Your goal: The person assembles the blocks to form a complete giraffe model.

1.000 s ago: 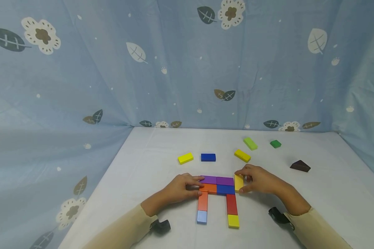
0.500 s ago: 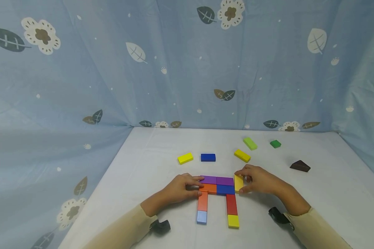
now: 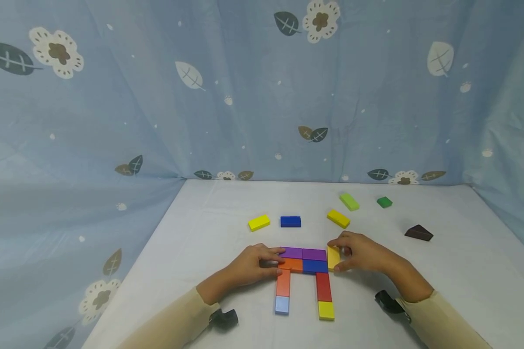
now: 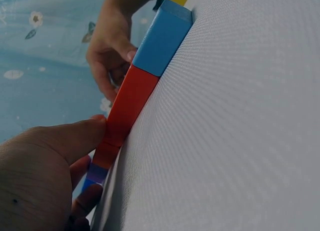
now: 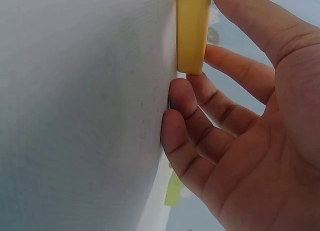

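Flat coloured blocks lie joined on the white table in the head view: two purple blocks [image 3: 314, 254], an orange block [image 3: 293, 264] and a blue block [image 3: 315, 266]. A salmon block [image 3: 283, 283] with a light blue block [image 3: 282, 305], and a red block [image 3: 323, 287] with a yellow block [image 3: 326, 310], form two legs. My left hand [image 3: 252, 265] touches the left side with fairly straight fingers, its thumb by the salmon block. My right hand [image 3: 364, 252] pinches a pale yellow block [image 3: 333, 258] upright against the right end; the right wrist view shows its lower end [image 5: 192, 36].
Behind lie two loose yellow blocks [image 3: 259, 223], a dark blue block [image 3: 290, 221], a lime green block [image 3: 349, 201] and a green block [image 3: 384, 202]. A dark brown triangular block [image 3: 419, 232] sits to the right. A patterned blue curtain [image 3: 262, 97] hangs behind the table.
Both hands and all the blocks keep their places relative to one another. Only the head view has shifted very slightly.
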Tool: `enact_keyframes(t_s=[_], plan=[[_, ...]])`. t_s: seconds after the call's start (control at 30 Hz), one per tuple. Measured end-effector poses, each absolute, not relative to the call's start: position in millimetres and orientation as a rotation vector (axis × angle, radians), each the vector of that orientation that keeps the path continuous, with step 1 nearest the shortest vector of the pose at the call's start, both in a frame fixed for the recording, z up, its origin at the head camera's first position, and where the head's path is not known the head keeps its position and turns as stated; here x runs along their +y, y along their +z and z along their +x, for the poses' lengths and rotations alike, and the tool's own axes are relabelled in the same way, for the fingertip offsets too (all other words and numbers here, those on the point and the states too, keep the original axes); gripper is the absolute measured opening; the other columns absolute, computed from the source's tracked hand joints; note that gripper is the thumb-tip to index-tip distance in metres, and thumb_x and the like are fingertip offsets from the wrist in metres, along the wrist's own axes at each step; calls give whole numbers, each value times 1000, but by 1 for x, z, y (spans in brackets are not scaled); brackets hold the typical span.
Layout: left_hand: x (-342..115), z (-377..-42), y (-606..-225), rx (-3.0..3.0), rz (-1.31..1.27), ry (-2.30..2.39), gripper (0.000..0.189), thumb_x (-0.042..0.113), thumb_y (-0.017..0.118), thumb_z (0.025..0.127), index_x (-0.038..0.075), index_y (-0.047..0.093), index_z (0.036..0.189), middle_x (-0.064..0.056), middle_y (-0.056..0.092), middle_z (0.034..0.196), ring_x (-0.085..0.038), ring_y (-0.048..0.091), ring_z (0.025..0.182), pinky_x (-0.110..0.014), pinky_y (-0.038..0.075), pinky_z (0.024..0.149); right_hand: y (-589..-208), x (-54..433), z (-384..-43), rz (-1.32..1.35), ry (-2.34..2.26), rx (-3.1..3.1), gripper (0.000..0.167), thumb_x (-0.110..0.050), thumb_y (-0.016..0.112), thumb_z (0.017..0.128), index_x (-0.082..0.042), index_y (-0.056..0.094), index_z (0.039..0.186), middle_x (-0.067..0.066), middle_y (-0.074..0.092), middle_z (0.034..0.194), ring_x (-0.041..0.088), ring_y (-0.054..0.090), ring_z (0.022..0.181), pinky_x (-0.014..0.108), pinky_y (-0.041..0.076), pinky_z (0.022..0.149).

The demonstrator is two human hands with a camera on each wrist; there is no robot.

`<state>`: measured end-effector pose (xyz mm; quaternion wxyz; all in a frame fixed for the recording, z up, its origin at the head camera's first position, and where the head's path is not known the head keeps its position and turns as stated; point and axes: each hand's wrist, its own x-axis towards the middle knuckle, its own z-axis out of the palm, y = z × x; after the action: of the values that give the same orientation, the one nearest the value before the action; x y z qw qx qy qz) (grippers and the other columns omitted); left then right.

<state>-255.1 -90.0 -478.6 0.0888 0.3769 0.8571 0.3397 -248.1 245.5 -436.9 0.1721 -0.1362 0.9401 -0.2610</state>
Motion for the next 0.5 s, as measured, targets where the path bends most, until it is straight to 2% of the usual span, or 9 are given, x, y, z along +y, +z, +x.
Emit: enact_keyframes(t_s=[0.1,0.2,0.33,0.5], plan=[[-90,-255,-479,2555,1136,1005,38,50,67,89,30,71,121,24,52,135,1,53,99,-22,45,77,-437,249,-249,-397,-768,2671,58,-40,85,71,-22,68,123,-7,55,94,16,49,84,32,47,68],[-91,-255,-478,2553,1133,1008,38,50,67,88,30,71,121,24,52,134,1,53,99,-22,45,77,-436,254,-253,-402,-800,2703,48,-40,77,82,-21,66,125,-7,56,94,16,51,85,31,48,68],[-91,-254,-478,2544,1115,1023,38,50,67,88,31,71,120,24,52,134,1,53,99,-22,45,76,-431,265,-267,-456,-823,2811,30,-24,67,93,-14,68,122,-4,60,97,17,52,86,30,49,71],[-90,-254,-479,2540,1104,1028,38,50,67,88,31,71,120,23,53,134,1,53,98,-22,45,75,-422,278,-288,-527,-813,2902,27,-2,64,92,-7,69,118,4,63,105,18,54,86,32,50,72]])
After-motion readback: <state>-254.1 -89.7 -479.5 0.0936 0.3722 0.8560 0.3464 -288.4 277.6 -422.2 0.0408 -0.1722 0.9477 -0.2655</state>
